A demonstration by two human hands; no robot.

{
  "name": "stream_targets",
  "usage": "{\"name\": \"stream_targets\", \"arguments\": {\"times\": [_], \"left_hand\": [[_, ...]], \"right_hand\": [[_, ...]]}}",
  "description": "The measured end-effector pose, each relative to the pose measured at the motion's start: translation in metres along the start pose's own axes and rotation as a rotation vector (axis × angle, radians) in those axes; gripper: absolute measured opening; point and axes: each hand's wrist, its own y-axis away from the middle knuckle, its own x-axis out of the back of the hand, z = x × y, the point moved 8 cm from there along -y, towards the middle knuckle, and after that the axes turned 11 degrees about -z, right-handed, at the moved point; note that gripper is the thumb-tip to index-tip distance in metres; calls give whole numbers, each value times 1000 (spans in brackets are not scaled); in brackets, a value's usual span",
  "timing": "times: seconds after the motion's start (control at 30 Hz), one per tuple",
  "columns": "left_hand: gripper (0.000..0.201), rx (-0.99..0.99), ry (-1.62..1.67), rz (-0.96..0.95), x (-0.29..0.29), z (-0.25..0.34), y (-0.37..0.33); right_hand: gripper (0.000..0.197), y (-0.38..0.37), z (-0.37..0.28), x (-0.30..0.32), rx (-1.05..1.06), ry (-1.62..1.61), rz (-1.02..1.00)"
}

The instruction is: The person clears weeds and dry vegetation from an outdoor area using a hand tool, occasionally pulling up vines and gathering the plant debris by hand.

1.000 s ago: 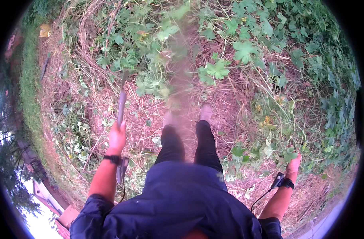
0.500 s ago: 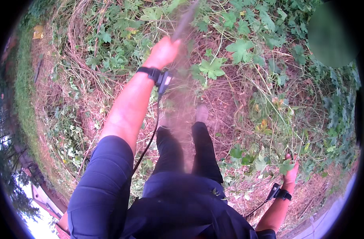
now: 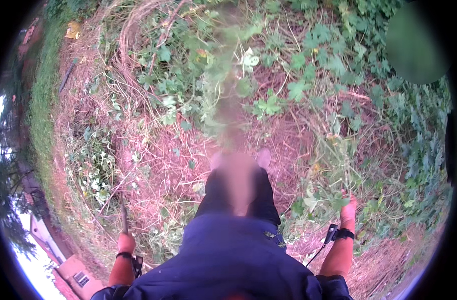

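At the lower left, my left hand (image 3: 126, 242) is closed round a thin dark stick-like tool (image 3: 124, 216). Its shaft points away from me, and its far end is lost among the cut stems, so its exact kind cannot be made out. My right hand (image 3: 348, 209) is low on the right, fingers wrapped round a bunch of leafy green vines (image 3: 338, 165). The vines run from that hand up into the tangle ahead. Leaves hide part of its fingers. Each wrist wears a black strap with a small device.
Dry stems and soil (image 3: 283, 135) lie round my shoes (image 3: 263, 158). Dense broad-leaved vines (image 3: 423, 130) cover the right side. Tangled creepers (image 3: 173, 75) spread ahead. Grass (image 3: 43, 110) runs along the left, with a building (image 3: 78, 275) at lower left. A blur covers the middle.
My left hand has come back from the upper middle to the lower left, bringing the stick-like tool with it. My right hand, with the vines, has shifted slightly left.
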Motion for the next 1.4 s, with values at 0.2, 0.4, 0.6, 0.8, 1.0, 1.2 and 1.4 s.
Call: {"name": "stream_targets", "arguments": {"times": [0.2, 0.4, 0.6, 0.8, 1.0, 1.2, 1.4], "left_hand": [[48, -129, 213, -19, -52, 24, -24], [50, -188, 529, -329, -49, 94, -24], [46, -395, 491, -207, -57, 72, -108], [44, -404, 624, -135, -51, 18, -159], [43, -261, 879, -288, 2, 42, -88], [56, -253, 654, -128, -68, 43, -134], [60, -310, 710, -174, -37, 100, -91]], "right_hand": [[41, 6, -82, -30, 210, 660, 47], [37, 55, -110, 70, 150, 672, 268], [33, 39, -106, 52, 85, 472, 294], [35, 98, -168, -118, -51, 121, -10], [41, 105, -178, -192, -91, -19, -228], [37, 62, -195, -229, -22, -62, -375], [30, 44, -184, -202, -28, -129, -338]]}}
